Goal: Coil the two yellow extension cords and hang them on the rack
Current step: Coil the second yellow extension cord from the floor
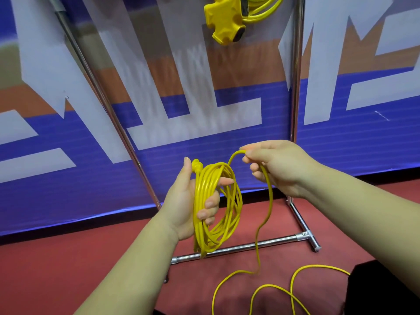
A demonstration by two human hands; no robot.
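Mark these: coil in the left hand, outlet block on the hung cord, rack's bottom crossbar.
coil (202, 187), head view, bundled strands on its left side.
outlet block (223, 19), head view, middle of its body.
crossbar (238, 247), head view, mid-span.

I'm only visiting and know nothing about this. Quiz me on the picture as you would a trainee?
1. True or false: the left hand holds the coil.
2. Which hand pinches the loose strand? A) right hand B) left hand C) neither
3. Fill in: the uncoiled cord lies on the red ____.

Key: 1 true; 2 A; 3 floor.
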